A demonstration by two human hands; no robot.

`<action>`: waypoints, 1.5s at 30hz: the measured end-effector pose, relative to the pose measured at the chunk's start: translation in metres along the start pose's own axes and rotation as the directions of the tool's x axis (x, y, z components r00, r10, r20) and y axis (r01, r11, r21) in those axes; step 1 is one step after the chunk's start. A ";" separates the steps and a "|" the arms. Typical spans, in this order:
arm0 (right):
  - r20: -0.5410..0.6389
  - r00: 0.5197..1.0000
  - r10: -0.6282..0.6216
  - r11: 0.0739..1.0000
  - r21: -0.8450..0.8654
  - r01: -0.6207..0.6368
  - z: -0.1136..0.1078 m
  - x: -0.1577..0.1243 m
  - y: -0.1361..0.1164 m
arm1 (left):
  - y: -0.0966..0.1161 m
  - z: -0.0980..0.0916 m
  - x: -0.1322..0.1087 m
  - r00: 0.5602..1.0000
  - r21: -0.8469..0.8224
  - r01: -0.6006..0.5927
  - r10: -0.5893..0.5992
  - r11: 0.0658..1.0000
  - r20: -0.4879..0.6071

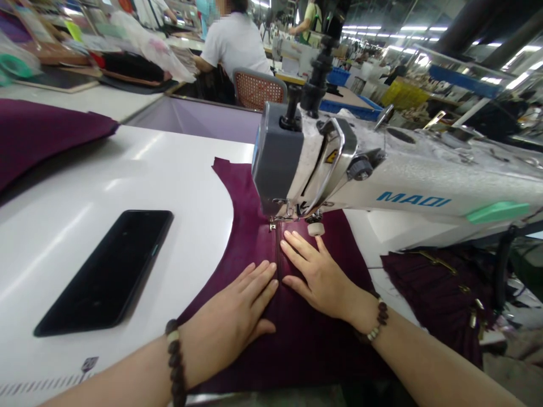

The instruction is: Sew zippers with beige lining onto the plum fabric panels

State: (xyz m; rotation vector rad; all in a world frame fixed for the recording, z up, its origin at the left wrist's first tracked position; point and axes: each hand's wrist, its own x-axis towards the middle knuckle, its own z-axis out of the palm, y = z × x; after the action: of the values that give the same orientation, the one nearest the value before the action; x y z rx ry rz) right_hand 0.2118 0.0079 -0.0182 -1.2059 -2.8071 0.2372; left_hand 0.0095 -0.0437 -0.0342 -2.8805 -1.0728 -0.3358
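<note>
A dark purple fabric panel (297, 350) lies flat under the head of a sewing machine (280, 164). Down its middle runs a zipper (279, 257), its far end at the presser foot (272, 225). My left hand (237, 311) rests flat on the panel left of the zipper, fingers stretched out and fingertips close to its edge. Right of the zipper, my right hand (318, 271) presses flat on the panel with fingers spread, just below the white roller (315, 228). Neither hand grips anything. The needle is too small to make out.
A black phone (106, 271) lies on the white table (186, 198) at left. Another purple piece (46, 138) is at the far left. Purple pieces with zippers (441, 294) are stacked at right. Beyond the table are a chair (261, 89) and a seated person (237, 42).
</note>
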 end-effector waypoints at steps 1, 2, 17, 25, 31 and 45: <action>0.001 1.000 0.000 1.000 0.004 0.000 0.000 0.002 0.001 | -0.002 0.000 0.001 1.000 -0.015 0.007 -0.007 1.000 -0.002; 0.002 1.000 0.001 1.000 0.009 -0.001 -0.001 0.003 0.003 | -0.004 0.000 0.002 1.000 -0.026 0.012 -0.012 1.000 -0.004; 0.020 1.000 -0.023 0.999 0.041 0.022 -0.007 0.024 0.020 | -0.024 -0.003 0.018 0.998 -0.091 0.032 -0.027 0.995 0.052; 0.017 1.000 -0.024 1.000 0.009 0.024 -0.009 0.035 0.028 | -0.036 -0.008 0.027 0.998 -0.091 0.027 -0.022 0.995 0.057; -0.005 0.994 0.114 0.994 0.006 -0.113 -0.008 0.038 0.010 | -0.031 0.003 0.025 0.997 -0.031 0.056 -0.054 0.998 0.050; -0.026 0.997 0.076 0.995 0.064 -0.074 -0.003 0.039 0.017 | -0.030 -0.001 0.030 0.995 -0.039 0.087 -0.085 0.995 0.049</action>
State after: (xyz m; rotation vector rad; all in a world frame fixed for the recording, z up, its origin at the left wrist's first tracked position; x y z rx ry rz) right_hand 0.1976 0.0484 -0.0175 -1.2913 -2.7113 0.3087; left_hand 0.0117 -0.0018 -0.0276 -2.8983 -1.2140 -0.2984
